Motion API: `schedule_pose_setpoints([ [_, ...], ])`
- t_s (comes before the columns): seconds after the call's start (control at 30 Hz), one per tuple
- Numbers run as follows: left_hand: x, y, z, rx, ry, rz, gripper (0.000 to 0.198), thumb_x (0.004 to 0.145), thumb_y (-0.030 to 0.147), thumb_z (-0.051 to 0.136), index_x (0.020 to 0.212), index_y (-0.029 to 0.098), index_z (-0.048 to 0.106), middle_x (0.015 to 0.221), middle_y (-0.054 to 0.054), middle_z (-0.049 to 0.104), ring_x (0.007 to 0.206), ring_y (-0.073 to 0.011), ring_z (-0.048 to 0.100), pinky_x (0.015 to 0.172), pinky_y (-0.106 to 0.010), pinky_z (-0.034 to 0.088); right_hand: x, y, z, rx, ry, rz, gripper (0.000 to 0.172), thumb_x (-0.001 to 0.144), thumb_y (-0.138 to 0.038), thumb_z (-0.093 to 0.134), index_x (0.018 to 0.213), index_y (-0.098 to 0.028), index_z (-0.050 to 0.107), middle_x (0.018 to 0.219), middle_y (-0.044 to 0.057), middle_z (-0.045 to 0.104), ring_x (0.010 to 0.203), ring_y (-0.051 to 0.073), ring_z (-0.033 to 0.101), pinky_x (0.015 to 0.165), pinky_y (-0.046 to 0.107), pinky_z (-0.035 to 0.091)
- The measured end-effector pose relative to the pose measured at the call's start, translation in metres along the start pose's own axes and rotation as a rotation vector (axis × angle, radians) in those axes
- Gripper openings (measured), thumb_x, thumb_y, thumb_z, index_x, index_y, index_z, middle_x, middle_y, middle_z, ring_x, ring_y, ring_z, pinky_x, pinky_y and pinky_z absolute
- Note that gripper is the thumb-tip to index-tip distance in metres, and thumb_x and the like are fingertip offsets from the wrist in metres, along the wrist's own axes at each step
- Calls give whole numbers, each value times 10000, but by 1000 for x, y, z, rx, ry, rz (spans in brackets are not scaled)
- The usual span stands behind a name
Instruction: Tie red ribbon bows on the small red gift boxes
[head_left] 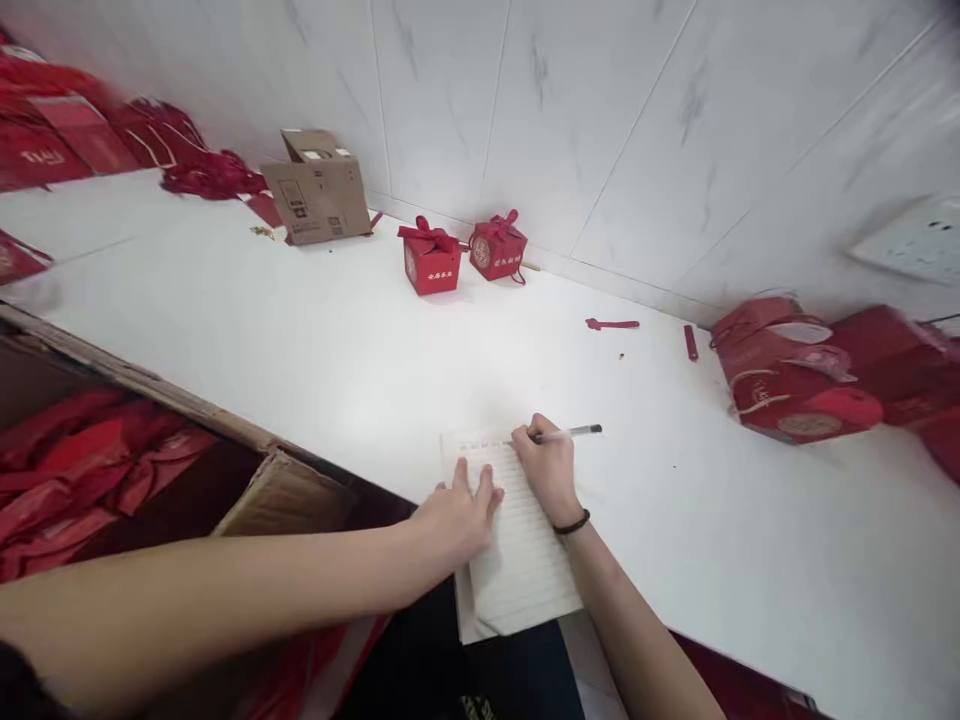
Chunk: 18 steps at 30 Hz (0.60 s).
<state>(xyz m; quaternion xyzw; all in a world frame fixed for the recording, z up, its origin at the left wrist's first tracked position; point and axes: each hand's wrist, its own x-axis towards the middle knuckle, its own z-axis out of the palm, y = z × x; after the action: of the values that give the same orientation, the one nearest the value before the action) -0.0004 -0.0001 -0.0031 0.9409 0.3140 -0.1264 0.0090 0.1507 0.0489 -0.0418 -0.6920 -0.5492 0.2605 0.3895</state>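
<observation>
A lined notebook [525, 575] lies at the front edge of the white table, its lower end sticking out past the edge. Across its left side my left hand [465, 505] rests with fingers spread on the page. My right hand [549, 465] is closed around a pen [574, 432] with a clear barrel and dark cap end. The pen's tip is at the top line of the page, where a short row of small handwriting shows; I cannot read it. A dark band circles my right wrist.
Two red gift boxes with bows [433, 268] stand near the tiled wall. Left of them is an open cardboard carton [319, 200]; red bags [45, 140] crowd the far left. More red boxes [799, 380] sit at right, near a red ribbon strip [613, 324]. Below the table edge are cartons of red material [97, 460].
</observation>
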Motion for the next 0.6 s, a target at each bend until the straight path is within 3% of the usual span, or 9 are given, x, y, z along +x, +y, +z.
schedule_pose_setpoints([
  [0.17,0,0,1,-20,3,-7,496,779,-18,440,1258,87,509,1288,-252,473,1142,-473,461,598,-453,583,-2,-3,-1,107,57,27,277,692,-248,475,516,-206,266,456,-79,266,453,86,285,456,225,246],
  [0.3,0,-1,2,-41,40,-22,458,813,21,413,1245,118,529,1270,-233,498,1131,-447,487,593,-439,586,-2,-6,-7,309,102,75,306,747,-278,481,520,-210,287,451,-67,363,435,87,350,440,209,306],
  [0.5,7,-8,15,33,10,38,452,842,55,389,1283,92,479,1279,-246,484,1132,-445,482,579,-423,589,-5,-6,-14,468,113,105,385,799,-563,485,674,-199,459,481,-41,478,376,98,405,338,193,301],
  [0.6,8,-15,15,40,5,62,442,867,95,374,1301,110,455,1307,-221,466,1165,-414,469,612,-399,590,-15,-1,-19,376,43,71,456,836,-610,389,814,-186,555,615,13,588,434,127,513,362,213,399],
])
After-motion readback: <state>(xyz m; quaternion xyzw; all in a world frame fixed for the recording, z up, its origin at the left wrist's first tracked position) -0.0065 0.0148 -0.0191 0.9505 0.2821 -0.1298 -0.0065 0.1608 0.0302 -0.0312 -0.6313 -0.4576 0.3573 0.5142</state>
